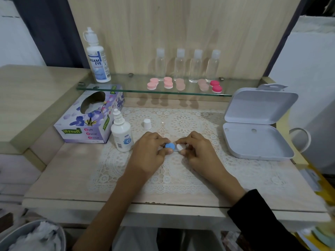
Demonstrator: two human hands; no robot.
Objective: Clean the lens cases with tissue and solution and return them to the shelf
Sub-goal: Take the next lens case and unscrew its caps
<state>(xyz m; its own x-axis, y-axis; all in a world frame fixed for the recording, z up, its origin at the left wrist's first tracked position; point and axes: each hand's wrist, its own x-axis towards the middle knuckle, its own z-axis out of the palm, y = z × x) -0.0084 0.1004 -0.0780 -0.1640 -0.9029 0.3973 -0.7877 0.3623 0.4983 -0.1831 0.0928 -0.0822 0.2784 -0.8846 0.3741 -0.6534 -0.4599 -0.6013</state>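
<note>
A lens case (173, 147) with one blue cap and one white cap is held just above the lace mat. My left hand (149, 151) pinches the blue-capped side. My right hand (198, 151) pinches the white cap. A small solution bottle (121, 134) stands uncapped left of my hands, and its white cap (147, 123) sits on the mat behind them. A tissue box (88, 116) lies at the left. On the glass shelf (126, 89) rest several pink lens cases (168, 82) and a darker pink one (215, 86).
A large solution bottle (97, 58) stands at the shelf's left end, with several clear small bottles (187, 65) along the back. An open white hinged box (257, 124) sits at the right. A bin with crumpled tissue (34, 236) is at the lower left.
</note>
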